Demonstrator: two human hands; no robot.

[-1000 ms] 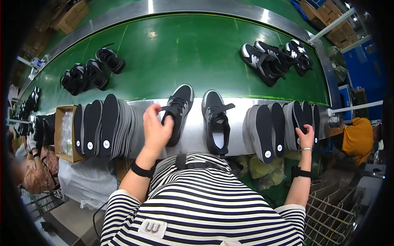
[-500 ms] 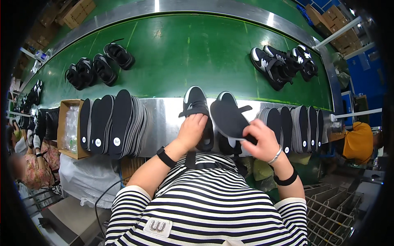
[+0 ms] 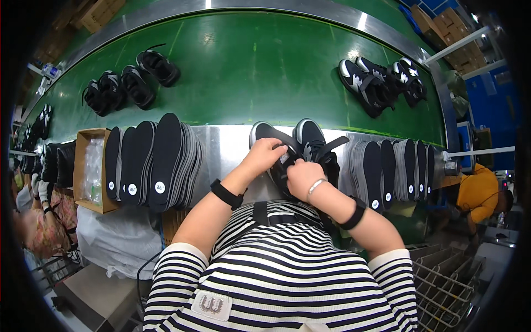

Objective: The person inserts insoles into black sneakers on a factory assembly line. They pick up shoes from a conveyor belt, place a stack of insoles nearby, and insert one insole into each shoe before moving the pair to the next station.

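Observation:
A black sneaker with a silver toe stands in front of me on the metal table edge, slightly tilted. My left hand grips it around the tongue and strap, thumb and fingers closed. At its opening, my right hand is closed, with the fingertips hidden in or against the shoe. Whatever the right fingers hold is covered; no loose insole shows between the hands. Just right of it stands the matching sneaker, its black strap sticking out to the right, partly behind my right hand.
Stacked insoles stand upright on the left and right. An open carton holds clear plastic pieces. Beyond, several sneakers rest on the green surface, at left and right. Other people sit at both sides.
My right hand has moved left from the right sneaker to the left one; the black insole it held no longer shows. My left hand has shifted slightly up on the shoe, which now tilts.

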